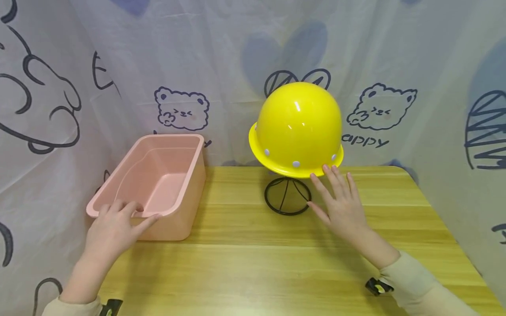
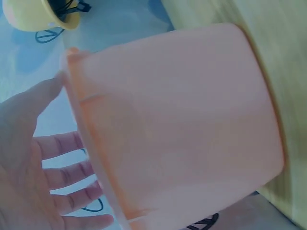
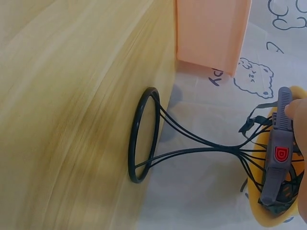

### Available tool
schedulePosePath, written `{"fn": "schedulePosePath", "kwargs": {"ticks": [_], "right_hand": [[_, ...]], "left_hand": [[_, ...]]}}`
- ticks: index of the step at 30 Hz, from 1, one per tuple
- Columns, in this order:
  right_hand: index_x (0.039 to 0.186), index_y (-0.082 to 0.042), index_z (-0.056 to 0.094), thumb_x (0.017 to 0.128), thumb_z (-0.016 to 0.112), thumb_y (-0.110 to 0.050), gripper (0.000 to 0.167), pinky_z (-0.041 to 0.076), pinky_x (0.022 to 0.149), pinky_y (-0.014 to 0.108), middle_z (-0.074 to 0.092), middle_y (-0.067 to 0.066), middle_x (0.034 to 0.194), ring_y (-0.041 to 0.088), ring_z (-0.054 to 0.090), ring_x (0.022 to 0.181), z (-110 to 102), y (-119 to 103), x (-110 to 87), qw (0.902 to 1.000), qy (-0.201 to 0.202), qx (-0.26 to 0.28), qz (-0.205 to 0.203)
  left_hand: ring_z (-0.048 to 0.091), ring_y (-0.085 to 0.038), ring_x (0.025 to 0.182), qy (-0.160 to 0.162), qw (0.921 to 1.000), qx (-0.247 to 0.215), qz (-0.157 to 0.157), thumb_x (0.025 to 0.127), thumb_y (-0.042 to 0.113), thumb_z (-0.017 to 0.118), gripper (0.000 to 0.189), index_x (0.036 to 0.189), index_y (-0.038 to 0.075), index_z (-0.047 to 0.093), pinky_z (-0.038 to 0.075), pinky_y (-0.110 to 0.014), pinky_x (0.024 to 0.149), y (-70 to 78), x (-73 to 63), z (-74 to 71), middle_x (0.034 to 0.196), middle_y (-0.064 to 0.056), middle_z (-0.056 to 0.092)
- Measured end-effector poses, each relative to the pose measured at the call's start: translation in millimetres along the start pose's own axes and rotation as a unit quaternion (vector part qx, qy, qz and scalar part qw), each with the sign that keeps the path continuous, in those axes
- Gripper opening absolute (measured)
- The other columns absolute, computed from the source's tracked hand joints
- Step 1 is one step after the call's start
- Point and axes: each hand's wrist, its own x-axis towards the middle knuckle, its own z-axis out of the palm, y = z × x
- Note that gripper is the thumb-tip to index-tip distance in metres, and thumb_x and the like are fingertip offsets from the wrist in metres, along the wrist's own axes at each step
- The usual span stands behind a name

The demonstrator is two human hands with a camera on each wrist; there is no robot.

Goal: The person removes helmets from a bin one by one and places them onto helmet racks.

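A pink plastic bin stands at the left on the wooden table, its mouth facing up. My left hand is at its near rim, fingers hooked over the edge and thumb along the outer side; the left wrist view shows the thumb right at the rim. A glossy yellow hard hat sits on a black wire stand right of centre. My right hand has its fingers spread, tips at the front brim. Beneath the hat, the right wrist view shows a grey adjuster strap with a red mark.
The wooden table spans the space in front of me. A pale curtain printed with cartoon bears hangs behind it and along both sides. Dark wrist bands show at my sleeves.
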Motion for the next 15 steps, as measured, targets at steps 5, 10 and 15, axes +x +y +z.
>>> {"fn": "schedulePosePath", "kwargs": {"ticks": [5, 10, 15], "right_hand": [[0.145, -0.013, 0.044, 0.1, 0.033, -0.056, 0.063, 0.013, 0.12, 0.058, 0.033, 0.02, 0.155, 0.041, 0.031, 0.142, -4, 0, 0.3, 1.0, -0.009, 0.001, 0.003], [0.145, -0.014, 0.043, 0.101, 0.027, -0.058, 0.064, 0.013, 0.12, 0.057, 0.034, 0.02, 0.154, 0.041, 0.033, 0.14, -8, 2, 0.9, 1.0, -0.005, -0.005, 0.007], [0.142, -0.013, 0.046, 0.101, 0.027, -0.058, 0.064, 0.015, 0.12, 0.057, 0.038, 0.021, 0.151, 0.043, 0.037, 0.136, -12, 7, 2.4, 0.9997, 0.016, -0.016, 0.003]], "left_hand": [[0.05, -0.046, 0.097, -0.015, 0.9998, 0.011, 0.008, 0.083, 0.07, 0.057, 0.066, 0.106, 0.009, 0.065, 0.044, -0.057, 0.067, 3.9, -0.2, -5.1, 0.114, -0.024, 0.059], [0.053, -0.047, 0.097, 0.004, 0.9994, 0.02, 0.028, 0.082, 0.068, 0.061, 0.062, 0.105, 0.01, 0.066, 0.044, -0.059, 0.072, 7.7, 0.2, -7.8, 0.112, -0.022, 0.062], [0.052, -0.048, 0.1, 0.017, 0.9991, 0.014, 0.037, 0.082, 0.068, 0.061, 0.064, 0.107, 0.01, 0.067, 0.042, -0.061, 0.079, 14.5, 2.2, -11.1, 0.113, -0.022, 0.062]]}}
